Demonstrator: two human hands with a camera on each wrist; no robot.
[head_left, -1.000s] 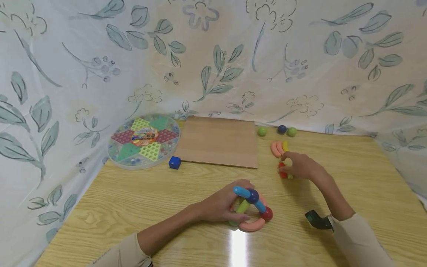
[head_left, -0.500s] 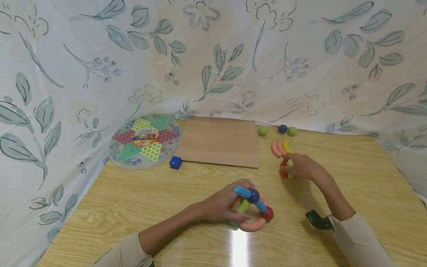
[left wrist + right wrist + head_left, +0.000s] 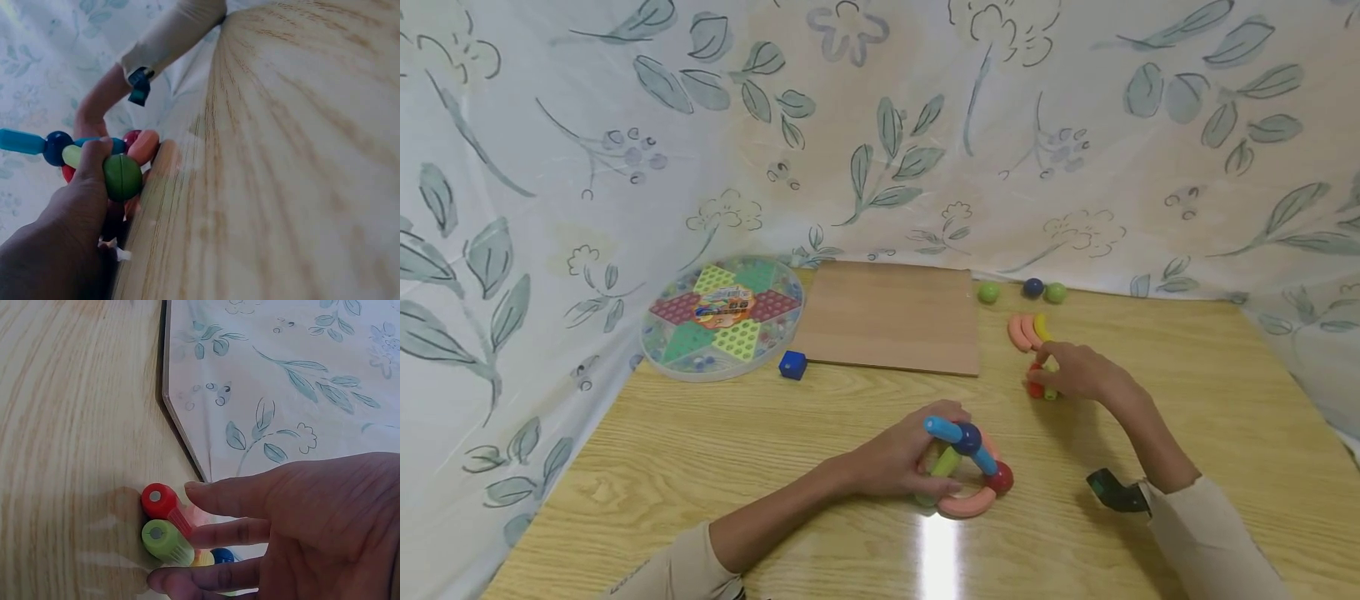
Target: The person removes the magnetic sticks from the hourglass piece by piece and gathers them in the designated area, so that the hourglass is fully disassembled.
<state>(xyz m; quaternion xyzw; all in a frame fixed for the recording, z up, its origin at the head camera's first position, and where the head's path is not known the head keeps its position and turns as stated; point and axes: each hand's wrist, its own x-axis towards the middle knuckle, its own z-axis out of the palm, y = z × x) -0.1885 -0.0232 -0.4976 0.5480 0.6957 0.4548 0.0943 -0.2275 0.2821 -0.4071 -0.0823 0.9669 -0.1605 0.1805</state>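
A: Where is the construction of sticks and balls point(image 3: 983, 461)?
B: It is on the table point(image 3: 700, 467), and the left hand point(image 3: 898, 454) grips it, with its thumb over a light green stick point(image 3: 72, 156). From a dark blue ball point(image 3: 968, 440), a light blue stick point(image 3: 942, 430) points outward.
A: And the right hand point(image 3: 1081, 372)?
B: Its thumb and fingers are around a red stick point(image 3: 159, 500) and a green stick point(image 3: 165, 542), which lie side by side. Whether they pinch one of them, I cannot tell.
A: What lies farther?
B: Just beyond this hand are two pink curved pieces point(image 3: 1018, 332) and a yellow one point(image 3: 1041, 326); behind these, two green balls point(image 3: 988, 292) and a blue ball point(image 3: 1033, 287). More to the left lies a brown board point(image 3: 891, 317), a blue cube point(image 3: 793, 365) at its front corner, then a round game board point(image 3: 722, 354) near the floral cloth point(image 3: 880, 108).
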